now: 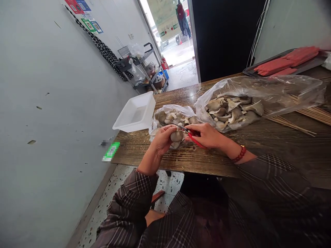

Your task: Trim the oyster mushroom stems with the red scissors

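Note:
My left hand (162,138) is closed on a grey-brown oyster mushroom (177,136), its cap facing me. In my right hand (207,134) is a pair of scissors with red handles (197,140); the dark blades point left, just above the held mushroom. Whether the blades touch it I cannot tell. Behind both hands lies an opened clear plastic bag (187,109) with mushroom pieces in it. To its right, a larger clear bag (281,88) holds more oyster mushrooms (234,110).
A white plastic tub (139,110) stands at the table's left end, by the wall. Thin wooden skewers (314,115) lie at the right, partly under the larger bag. Behind them is a dark tray (252,71) with red packs (287,62). Small scraps dot the wooden table (139,150).

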